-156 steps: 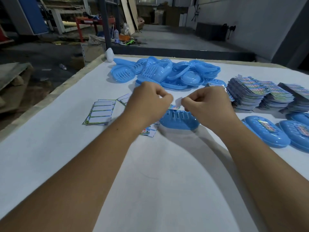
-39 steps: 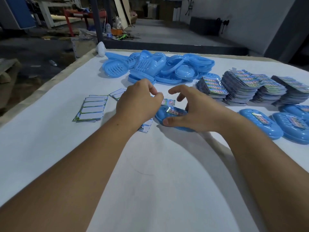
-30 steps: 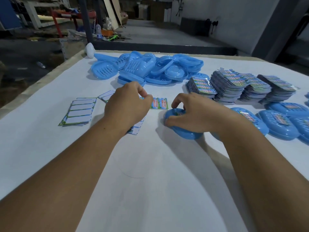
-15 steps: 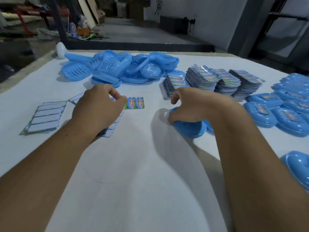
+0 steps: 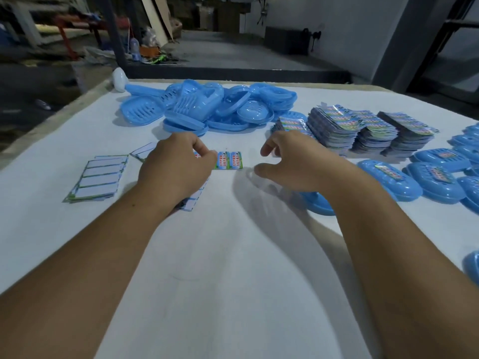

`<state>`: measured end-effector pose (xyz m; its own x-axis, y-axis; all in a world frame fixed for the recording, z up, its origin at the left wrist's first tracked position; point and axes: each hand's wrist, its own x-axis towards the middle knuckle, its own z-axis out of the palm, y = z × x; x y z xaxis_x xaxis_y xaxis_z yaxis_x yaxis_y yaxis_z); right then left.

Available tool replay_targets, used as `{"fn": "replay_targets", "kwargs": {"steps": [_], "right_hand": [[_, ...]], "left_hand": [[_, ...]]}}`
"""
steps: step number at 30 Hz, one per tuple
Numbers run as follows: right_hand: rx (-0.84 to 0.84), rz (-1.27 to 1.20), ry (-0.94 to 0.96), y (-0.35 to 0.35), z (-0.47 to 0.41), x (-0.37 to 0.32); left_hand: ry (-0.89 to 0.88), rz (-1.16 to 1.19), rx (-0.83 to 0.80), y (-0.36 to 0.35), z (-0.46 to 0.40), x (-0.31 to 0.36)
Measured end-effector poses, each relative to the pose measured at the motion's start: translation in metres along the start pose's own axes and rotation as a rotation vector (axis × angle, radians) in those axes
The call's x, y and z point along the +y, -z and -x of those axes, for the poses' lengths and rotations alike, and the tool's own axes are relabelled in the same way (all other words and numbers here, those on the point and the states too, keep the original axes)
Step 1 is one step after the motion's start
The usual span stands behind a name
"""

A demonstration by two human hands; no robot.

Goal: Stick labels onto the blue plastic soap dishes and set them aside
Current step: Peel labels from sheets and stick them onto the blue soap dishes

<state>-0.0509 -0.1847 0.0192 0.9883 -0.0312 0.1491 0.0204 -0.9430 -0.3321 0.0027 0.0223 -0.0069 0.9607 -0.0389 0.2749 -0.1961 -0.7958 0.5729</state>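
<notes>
Left hand (image 5: 176, 168) at centre-left pinches the near edge of a sticker sheet (image 5: 229, 160) lying flat on the white table (image 5: 220, 268); two colourful labels show on the sheet at the hand's 3 o'clock, and the rest of it is hidden under the fingers. Right hand (image 5: 293, 164) hovers at the sheet's 3 o'clock, fingers spread and loosely curved, holding nothing.

One blue soap dish (image 5: 317, 204) sits under the right wrist, mostly hidden, so whether it carries a label can't be told. At its 3 o'clock, labelled soap dishes (image 5: 391, 181) lie in a group at the table's right edge: about eight visible, with colourful labels clear on two. One more blue dish edge (image 5: 471, 268) pokes in at the right frame border.

At 12 o'clock, a heap of unlabelled soap dishes (image 5: 207, 110), too overlapped to count. At its 3 o'clock, four stacks of printed label sheets (image 5: 363, 128). At 9 o'clock of the left hand, one stack of peeled backing sheets (image 5: 99, 178); more spent sheets (image 5: 193, 198) poke out under the left hand. One white object (image 5: 119, 79) sits at the far-left table corner.
</notes>
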Motion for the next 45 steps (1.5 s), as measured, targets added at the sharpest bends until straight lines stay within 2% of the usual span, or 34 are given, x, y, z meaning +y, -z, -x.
{"fn": "replay_targets", "kwargs": {"steps": [6, 13, 17, 22, 26, 31, 37, 45], "right_hand": [[0.044, -0.056, 0.146, -0.020, -0.008, -0.018], [0.073, -0.108, 0.205, -0.026, -0.014, -0.026], [0.067, -0.135, 0.211, -0.029, -0.016, -0.025], [0.075, -0.163, 0.224, -0.030, -0.018, -0.022], [0.084, -0.178, 0.228, -0.031, -0.019, -0.022], [0.086, -0.197, 0.226, -0.032, -0.022, -0.021], [0.085, -0.237, 0.228, -0.032, -0.023, -0.021], [0.115, -0.267, 0.197, -0.031, -0.022, -0.021]], "left_hand": [[0.001, -0.032, 0.023, 0.000, 0.000, -0.004], [-0.048, -0.037, 0.169, 0.002, -0.010, -0.014], [-0.140, -0.243, 0.250, 0.007, -0.046, -0.018], [-0.156, -0.488, 0.061, 0.015, -0.080, -0.027], [-0.187, -0.522, 0.054, 0.024, -0.091, -0.033], [-0.327, -0.434, 0.040, 0.029, -0.086, -0.034], [-0.419, -0.173, 0.026, 0.039, -0.073, -0.032], [-0.379, 0.089, 0.028, 0.040, -0.050, -0.015]]}}
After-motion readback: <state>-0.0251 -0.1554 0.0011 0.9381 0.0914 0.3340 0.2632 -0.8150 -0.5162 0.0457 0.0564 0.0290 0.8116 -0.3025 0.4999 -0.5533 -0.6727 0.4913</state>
